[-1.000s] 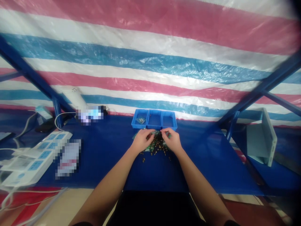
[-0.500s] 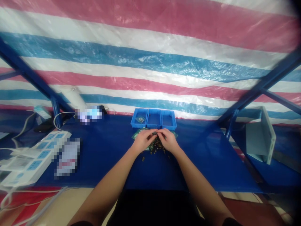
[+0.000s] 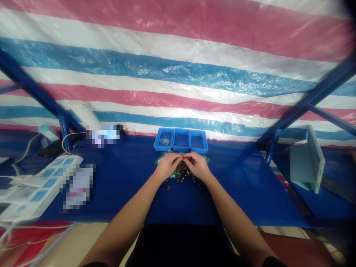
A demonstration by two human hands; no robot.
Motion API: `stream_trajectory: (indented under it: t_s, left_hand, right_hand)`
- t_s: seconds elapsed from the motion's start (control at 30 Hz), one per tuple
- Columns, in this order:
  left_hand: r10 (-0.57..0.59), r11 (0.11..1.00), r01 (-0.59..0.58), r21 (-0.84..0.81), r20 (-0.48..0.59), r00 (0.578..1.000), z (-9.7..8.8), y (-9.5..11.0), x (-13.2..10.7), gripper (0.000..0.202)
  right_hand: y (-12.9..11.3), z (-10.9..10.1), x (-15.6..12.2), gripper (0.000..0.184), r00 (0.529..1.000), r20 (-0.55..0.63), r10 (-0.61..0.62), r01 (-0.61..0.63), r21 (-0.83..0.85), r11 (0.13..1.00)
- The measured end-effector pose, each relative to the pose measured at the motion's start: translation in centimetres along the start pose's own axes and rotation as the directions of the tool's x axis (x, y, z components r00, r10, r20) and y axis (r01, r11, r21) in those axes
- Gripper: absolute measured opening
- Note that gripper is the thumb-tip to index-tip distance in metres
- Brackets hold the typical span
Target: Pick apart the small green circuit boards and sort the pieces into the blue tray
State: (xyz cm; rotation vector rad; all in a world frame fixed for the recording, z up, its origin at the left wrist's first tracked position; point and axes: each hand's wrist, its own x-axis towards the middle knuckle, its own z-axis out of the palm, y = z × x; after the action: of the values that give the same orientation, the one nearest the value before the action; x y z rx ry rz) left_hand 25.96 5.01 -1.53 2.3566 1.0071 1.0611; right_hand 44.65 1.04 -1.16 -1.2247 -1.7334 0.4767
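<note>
My left hand (image 3: 167,166) and my right hand (image 3: 198,166) meet fingertip to fingertip over a heap of small brass-coloured parts (image 3: 182,173) lying on a green bag on the blue table (image 3: 125,185). Both hands have their fingers curled into a pinch over the heap; what they pinch is too small to make out. Just beyond the hands stand three small blue bins (image 3: 181,140) in a row, the left one holding a small item.
White power strips (image 3: 41,185) with cables lie at the left, next to a blurred pack (image 3: 79,187). A pale blue box (image 3: 306,159) stands at the right by blue frame struts. A striped tarpaulin hangs behind.
My hands have come together over the heap, from a little apart to fingertips touching. The view has shifted slightly.
</note>
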Motion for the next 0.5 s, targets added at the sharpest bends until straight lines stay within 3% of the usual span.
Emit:
stream_trajectory:
  t_s: [0.5]
  left_hand:
    - [-0.041,0.999,0.040,-0.037,-0.022,0.999,0.28,-0.41,-0.13,0.023]
  right_hand:
    - [0.58,-0.03,-0.10,0.019,0.993,-0.118,0.017,-0.023,-0.049,0.999]
